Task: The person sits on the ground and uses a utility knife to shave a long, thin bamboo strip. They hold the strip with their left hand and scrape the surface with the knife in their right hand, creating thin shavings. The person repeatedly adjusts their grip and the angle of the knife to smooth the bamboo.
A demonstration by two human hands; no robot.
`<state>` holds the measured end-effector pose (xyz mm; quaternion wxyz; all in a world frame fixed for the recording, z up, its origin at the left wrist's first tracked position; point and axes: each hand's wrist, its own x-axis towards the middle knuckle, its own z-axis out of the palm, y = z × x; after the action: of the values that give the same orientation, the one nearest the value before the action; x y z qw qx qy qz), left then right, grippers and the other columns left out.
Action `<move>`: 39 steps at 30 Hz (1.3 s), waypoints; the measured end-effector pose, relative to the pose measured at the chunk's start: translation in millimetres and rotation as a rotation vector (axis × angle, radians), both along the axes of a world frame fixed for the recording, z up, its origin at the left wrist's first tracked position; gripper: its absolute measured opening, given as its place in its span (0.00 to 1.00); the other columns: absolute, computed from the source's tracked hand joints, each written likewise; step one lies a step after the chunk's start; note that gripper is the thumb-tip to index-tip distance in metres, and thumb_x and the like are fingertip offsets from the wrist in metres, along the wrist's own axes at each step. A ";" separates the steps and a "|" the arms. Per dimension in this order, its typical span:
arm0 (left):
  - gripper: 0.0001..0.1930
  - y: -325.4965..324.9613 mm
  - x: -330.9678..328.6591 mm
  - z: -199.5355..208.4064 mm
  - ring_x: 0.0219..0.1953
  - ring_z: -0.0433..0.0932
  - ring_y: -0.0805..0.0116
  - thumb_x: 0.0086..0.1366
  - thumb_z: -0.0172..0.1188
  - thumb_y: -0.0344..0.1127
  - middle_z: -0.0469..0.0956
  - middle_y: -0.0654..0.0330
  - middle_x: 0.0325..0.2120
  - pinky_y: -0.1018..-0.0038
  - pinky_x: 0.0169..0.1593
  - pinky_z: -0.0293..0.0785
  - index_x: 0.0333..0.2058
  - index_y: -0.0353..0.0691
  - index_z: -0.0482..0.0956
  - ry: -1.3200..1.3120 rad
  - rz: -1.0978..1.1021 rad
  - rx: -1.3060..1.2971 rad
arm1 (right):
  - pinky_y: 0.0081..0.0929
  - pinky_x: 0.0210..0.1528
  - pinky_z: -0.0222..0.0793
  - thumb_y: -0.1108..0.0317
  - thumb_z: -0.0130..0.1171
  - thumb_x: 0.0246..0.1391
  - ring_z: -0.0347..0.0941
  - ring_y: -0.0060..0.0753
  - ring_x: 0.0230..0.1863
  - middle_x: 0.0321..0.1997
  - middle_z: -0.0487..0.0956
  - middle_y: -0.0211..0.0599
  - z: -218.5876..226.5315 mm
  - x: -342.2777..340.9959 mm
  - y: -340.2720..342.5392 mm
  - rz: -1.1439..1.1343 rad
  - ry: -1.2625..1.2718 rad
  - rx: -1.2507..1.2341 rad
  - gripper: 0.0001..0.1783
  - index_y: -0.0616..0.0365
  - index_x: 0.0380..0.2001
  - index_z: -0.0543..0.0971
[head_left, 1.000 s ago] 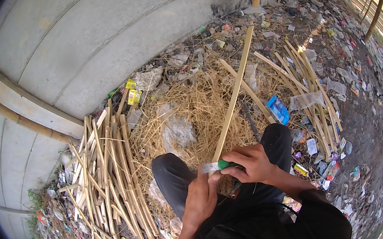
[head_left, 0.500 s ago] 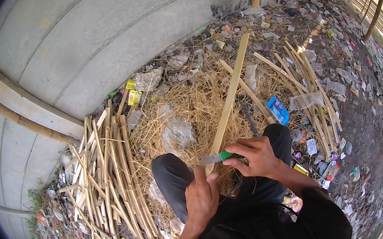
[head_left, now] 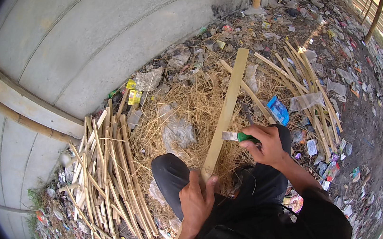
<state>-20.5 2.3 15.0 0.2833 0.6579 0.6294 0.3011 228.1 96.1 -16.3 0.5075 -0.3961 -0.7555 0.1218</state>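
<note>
A wide bamboo strip (head_left: 228,110) slants from my lap up and away to the right. My left hand (head_left: 195,201) grips its near part, with the thumb and forefinger on either side; the other fingers are partly hidden. In my right hand (head_left: 267,146) is a knife (head_left: 231,136) with a short blade and a green handle. The fingers wrap round the handle, and the blade points left, its tip at the right edge of the strip. Pale shavings (head_left: 203,96) lie heaped beneath the strip.
A pile of split bamboo strips (head_left: 113,181) lies at the left, a smaller group (head_left: 316,99) at the right. A blue plastic packet (head_left: 278,110) and clear plastic film (head_left: 177,133) are near my knees. Litter covers the ground (head_left: 365,136); a concrete wall (head_left: 110,38) stands behind.
The bamboo strip has slid back toward me, its far end lower. My right hand with the knife has moved up and right from beside my left hand. My left hand has shifted slightly nearer my body.
</note>
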 end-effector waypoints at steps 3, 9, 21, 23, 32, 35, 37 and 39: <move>0.17 7.3 3.2 9.1 0.20 0.79 0.55 0.71 0.72 0.40 0.79 0.50 0.20 0.64 0.28 0.72 0.42 0.34 0.75 -0.058 0.030 0.045 | 0.32 0.24 0.72 0.56 0.76 0.58 0.81 0.36 0.23 0.29 0.83 0.31 -5.5 -19.5 -24.4 0.104 -0.105 -0.056 0.16 0.52 0.43 0.84; 0.18 7.0 5.9 10.2 0.24 0.85 0.58 0.69 0.75 0.38 0.84 0.49 0.25 0.67 0.30 0.75 0.45 0.32 0.77 -0.163 0.011 0.023 | 0.31 0.24 0.73 0.56 0.77 0.56 0.81 0.35 0.23 0.29 0.83 0.30 -6.9 -33.7 -33.2 0.166 -0.098 -0.049 0.17 0.51 0.43 0.84; 0.21 5.9 4.3 10.4 0.21 0.83 0.54 0.69 0.74 0.44 0.82 0.48 0.21 0.65 0.26 0.73 0.45 0.31 0.78 -0.172 -0.029 -0.004 | 0.30 0.25 0.74 0.57 0.78 0.54 0.81 0.35 0.23 0.30 0.85 0.29 4.0 -25.7 -24.7 0.163 -0.102 0.015 0.16 0.50 0.41 0.86; 0.21 4.9 3.1 11.1 0.19 0.82 0.52 0.71 0.73 0.45 0.80 0.48 0.19 0.65 0.24 0.72 0.44 0.32 0.77 -0.173 -0.038 -0.023 | 0.30 0.25 0.74 0.57 0.79 0.53 0.81 0.34 0.23 0.29 0.85 0.29 5.1 -15.5 -18.0 0.115 -0.110 -0.010 0.16 0.50 0.40 0.86; 0.19 -1.6 -0.5 9.5 0.18 0.82 0.56 0.73 0.70 0.45 0.80 0.49 0.18 0.65 0.25 0.72 0.43 0.33 0.78 -0.183 -0.027 -0.043 | 0.30 0.25 0.73 0.58 0.77 0.56 0.81 0.36 0.23 0.29 0.85 0.34 5.9 -1.4 -1.4 0.021 -0.067 0.018 0.15 0.55 0.40 0.86; 0.19 -12.3 -5.2 7.8 0.18 0.82 0.54 0.73 0.69 0.46 0.79 0.50 0.17 0.65 0.25 0.73 0.43 0.33 0.78 -0.150 -0.038 -0.142 | 0.30 0.27 0.73 0.59 0.74 0.60 0.83 0.38 0.25 0.29 0.85 0.38 3.7 17.2 21.3 -0.133 0.024 0.030 0.15 0.58 0.41 0.85; 0.19 -17.7 -8.0 12.7 0.18 0.82 0.51 0.74 0.69 0.47 0.79 0.49 0.17 0.64 0.25 0.73 0.43 0.33 0.78 -0.135 -0.038 -0.222 | 0.29 0.27 0.72 0.58 0.72 0.63 0.82 0.36 0.25 0.28 0.84 0.39 5.7 30.2 34.5 -0.216 0.046 0.042 0.15 0.60 0.42 0.85; 0.19 -21.2 -10.6 13.1 0.19 0.82 0.49 0.74 0.68 0.46 0.79 0.48 0.18 0.63 0.26 0.74 0.43 0.33 0.78 -0.131 -0.053 -0.257 | 0.28 0.26 0.68 0.57 0.70 0.66 0.80 0.31 0.23 0.26 0.83 0.39 6.6 44.0 45.2 -0.264 0.030 0.030 0.17 0.62 0.43 0.84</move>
<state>-31.1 -18.9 28.2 0.4136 0.6116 0.6255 0.2525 272.1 141.3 -9.7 0.5362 -0.4825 -0.6909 0.0484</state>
